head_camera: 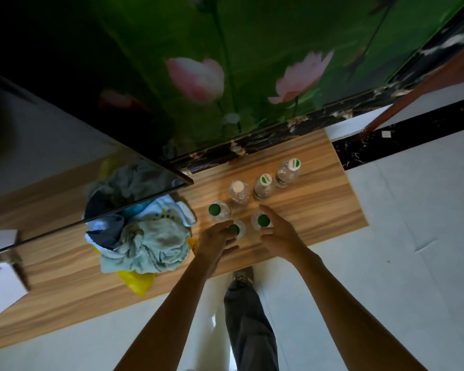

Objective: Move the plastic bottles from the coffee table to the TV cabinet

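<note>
Several clear plastic bottles stand upright on the wooden TV cabinet top (319,204). My left hand (216,241) is wrapped around a green-capped bottle (236,229) near the front edge. My right hand (277,234) grips a second green-capped bottle (263,220) just right of it. Both bottles seem to rest on the wood. Behind them stand a third green-capped bottle (214,210), a white-capped bottle (238,188), and two bottles with white-and-green caps (265,179) (294,164) in a row toward the back right.
A heap of pale cloths (145,236) on a yellow bag (137,283) lies left of the bottles. A dark TV screen (65,162) overhangs the cabinet's left part. A flower-patterned wall rises behind. My leg and shoe (243,274) stand on white floor tiles.
</note>
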Motion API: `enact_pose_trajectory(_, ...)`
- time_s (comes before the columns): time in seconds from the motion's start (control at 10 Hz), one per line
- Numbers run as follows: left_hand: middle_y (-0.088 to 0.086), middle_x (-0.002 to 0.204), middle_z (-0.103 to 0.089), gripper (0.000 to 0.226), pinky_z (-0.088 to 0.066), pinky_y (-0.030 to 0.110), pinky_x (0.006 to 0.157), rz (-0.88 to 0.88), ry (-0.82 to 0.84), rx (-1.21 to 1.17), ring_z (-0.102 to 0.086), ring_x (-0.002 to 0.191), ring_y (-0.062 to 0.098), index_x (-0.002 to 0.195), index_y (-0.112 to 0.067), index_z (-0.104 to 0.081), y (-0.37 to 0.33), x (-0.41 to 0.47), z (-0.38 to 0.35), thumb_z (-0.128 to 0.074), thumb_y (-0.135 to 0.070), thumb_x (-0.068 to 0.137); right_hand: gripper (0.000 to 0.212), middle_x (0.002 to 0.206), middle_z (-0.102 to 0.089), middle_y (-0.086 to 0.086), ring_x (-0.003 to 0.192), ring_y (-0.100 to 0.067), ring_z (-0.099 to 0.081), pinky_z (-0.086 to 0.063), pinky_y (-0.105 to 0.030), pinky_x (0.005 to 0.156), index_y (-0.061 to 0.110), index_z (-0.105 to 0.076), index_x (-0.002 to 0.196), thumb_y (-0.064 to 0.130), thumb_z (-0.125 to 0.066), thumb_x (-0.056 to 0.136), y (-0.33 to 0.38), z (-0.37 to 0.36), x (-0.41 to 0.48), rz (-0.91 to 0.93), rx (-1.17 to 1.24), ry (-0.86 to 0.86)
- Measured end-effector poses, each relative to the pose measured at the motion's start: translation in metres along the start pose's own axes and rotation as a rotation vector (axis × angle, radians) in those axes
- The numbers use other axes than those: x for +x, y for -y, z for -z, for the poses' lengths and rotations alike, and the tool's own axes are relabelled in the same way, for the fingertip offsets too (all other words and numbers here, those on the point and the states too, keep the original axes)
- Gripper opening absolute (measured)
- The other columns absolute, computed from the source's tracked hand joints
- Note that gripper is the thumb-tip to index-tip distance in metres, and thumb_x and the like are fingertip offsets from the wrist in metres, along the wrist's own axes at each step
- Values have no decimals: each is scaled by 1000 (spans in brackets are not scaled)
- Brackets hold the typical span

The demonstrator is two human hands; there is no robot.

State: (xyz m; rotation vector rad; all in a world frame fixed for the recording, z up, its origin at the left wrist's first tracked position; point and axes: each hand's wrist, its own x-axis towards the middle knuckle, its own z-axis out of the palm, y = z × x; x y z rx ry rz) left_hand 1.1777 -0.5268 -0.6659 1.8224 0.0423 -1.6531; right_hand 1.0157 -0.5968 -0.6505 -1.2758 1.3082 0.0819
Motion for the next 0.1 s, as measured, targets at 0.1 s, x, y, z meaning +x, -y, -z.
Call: enact_pose_trajectory(0.1,20,133,-62,30,-53,48,98,-45,-20,15,-60,120,30,127,-11,-61,0,-31,10,-50,-6,100,73,149,-43,-6,138,-28,-42,-41,-41,110,28,-28,150,-2,-55,89,10,3,-20,29,-90,42)
